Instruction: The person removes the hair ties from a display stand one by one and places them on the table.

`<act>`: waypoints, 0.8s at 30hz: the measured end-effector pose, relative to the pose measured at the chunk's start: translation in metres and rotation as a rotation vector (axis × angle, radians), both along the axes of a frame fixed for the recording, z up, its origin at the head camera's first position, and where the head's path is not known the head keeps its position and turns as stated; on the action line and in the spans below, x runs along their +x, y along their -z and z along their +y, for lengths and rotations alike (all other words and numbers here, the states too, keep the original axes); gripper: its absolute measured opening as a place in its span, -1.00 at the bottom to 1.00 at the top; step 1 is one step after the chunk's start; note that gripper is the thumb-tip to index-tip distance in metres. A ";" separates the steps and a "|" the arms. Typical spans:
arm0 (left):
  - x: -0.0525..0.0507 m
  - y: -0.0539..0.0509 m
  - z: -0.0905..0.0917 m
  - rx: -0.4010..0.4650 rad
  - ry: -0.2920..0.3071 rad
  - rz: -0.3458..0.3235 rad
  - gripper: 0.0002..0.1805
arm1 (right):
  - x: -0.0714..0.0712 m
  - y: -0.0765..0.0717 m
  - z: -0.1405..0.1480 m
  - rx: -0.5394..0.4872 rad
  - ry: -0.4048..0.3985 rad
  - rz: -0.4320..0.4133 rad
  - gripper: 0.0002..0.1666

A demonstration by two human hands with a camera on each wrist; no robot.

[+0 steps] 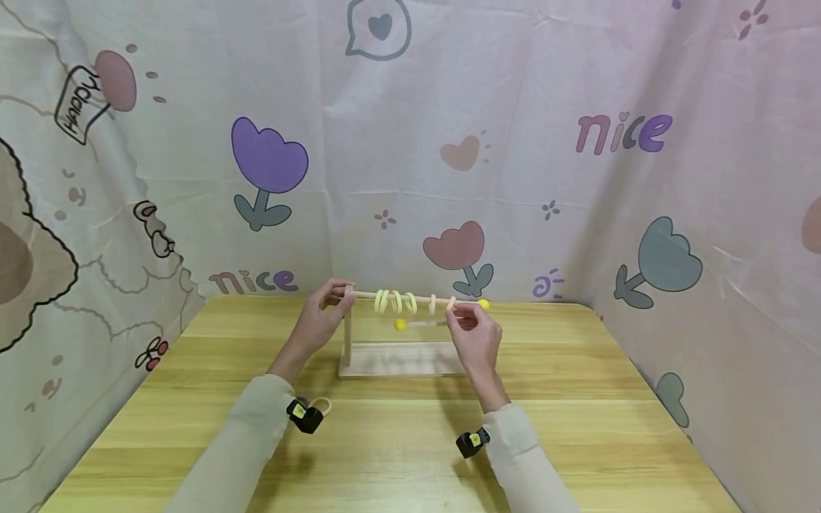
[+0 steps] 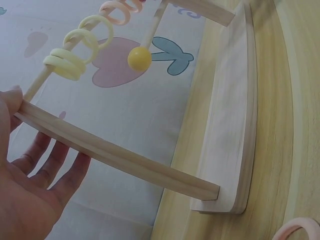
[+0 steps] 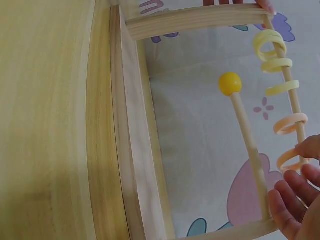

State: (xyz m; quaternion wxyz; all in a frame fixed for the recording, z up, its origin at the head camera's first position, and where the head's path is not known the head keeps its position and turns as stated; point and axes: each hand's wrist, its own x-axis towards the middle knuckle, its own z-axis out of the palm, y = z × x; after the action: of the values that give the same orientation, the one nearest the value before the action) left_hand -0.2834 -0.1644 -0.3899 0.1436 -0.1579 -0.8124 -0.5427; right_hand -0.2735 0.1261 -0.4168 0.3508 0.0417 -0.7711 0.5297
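R hand (image 1: 476,338), lower centre of frame: fingers bent, thumb + fingertips pinching peach ring (image 1: 451,303) on rod (image 1: 421,298) of wooden stand (image 1: 404,360). L hand (image 1: 326,315), left of centre, grips top of stand's post (image 1: 348,342). Ring prob. light, stiff, smooth; best held by rim, thumb opp. fingertips. Writing: "nice" on backdrop (image 1: 539,78), upper right & mid left; upper-left sign (image 1: 80,105), tilted, approx. "HAPPY", can't be sure.
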 end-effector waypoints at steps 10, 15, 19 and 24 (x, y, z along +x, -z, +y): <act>-0.001 0.000 -0.001 -0.012 0.003 -0.008 -0.64 | -0.001 0.000 -0.001 0.013 0.040 -0.003 -0.85; -0.001 -0.001 0.000 -0.004 0.005 -0.006 -0.65 | 0.000 0.000 0.003 0.019 0.057 0.005 -0.86; -0.001 0.000 0.000 -0.007 0.012 -0.007 -0.65 | -0.001 0.002 0.008 0.014 0.054 0.013 -0.85; -0.001 0.001 -0.001 -0.003 0.017 -0.010 -0.64 | -0.001 0.003 0.012 0.015 0.049 0.036 -0.85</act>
State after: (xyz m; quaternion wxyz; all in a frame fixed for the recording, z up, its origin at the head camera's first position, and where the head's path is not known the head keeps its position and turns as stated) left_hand -0.2841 -0.1651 -0.3906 0.1348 -0.1624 -0.8126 -0.5433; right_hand -0.2741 0.1381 -0.4202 0.3774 0.0349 -0.7693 0.5143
